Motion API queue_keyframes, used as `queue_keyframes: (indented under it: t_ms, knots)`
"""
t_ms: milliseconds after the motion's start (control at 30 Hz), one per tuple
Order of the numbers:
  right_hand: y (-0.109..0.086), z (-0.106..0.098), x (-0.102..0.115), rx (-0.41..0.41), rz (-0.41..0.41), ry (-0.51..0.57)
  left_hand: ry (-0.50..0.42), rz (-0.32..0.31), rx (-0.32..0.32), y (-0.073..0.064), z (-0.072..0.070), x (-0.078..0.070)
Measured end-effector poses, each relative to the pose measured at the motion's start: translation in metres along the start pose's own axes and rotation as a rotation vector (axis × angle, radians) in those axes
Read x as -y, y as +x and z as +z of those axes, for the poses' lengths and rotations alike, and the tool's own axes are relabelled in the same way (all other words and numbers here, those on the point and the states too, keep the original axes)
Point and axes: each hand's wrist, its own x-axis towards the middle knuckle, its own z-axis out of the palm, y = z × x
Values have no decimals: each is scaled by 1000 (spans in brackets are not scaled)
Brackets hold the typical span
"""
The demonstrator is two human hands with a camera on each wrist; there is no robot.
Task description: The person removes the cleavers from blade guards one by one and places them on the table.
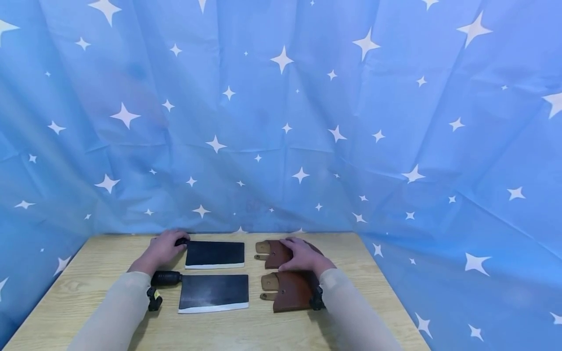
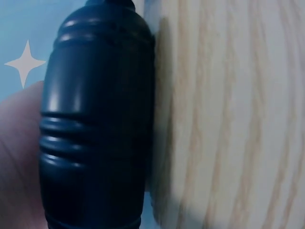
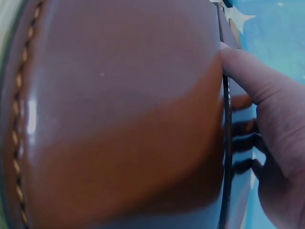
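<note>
Two black-bladed cleavers with pale cutting edges lie flat on the left, one behind the other. My left hand (image 1: 164,249) grips the black handle of the far cleaver (image 1: 215,253). Just in front lies the near cleaver (image 1: 213,291), whose ridged handle (image 2: 95,95) fills much of the left wrist view. To the right are two brown leather sheaths with tan snap straps. My right hand (image 1: 302,254) holds the far sheath (image 1: 274,254) across its width, thumb at the near edge. Under that wrist is the near sheath (image 1: 291,291), whose stitched side shows large in the right wrist view.
Everything lies on a light wooden table (image 1: 210,334). A blue star-patterned curtain (image 1: 254,122) hangs right behind the table's back edge and along both sides. Dark wrist cameras sit low over the near handle and near sheath.
</note>
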Motion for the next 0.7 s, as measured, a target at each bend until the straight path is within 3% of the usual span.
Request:
queue_keyframes:
  t_ms: [167,400,567,700]
  knots:
    - [-1,-2,-3,13,-6,0,11,-6,-6,0,2,-1]
    - [-7,-4,-9,-4,-25,78,56,-26,-41,0,2,-9]
    - [-10,-6,-11,-110,-22,79,74,-17,-64,-4,-4,-19]
    - [-12,-10,-9,-223,-17,-18,81,-18,-76,-9,-6,-24]
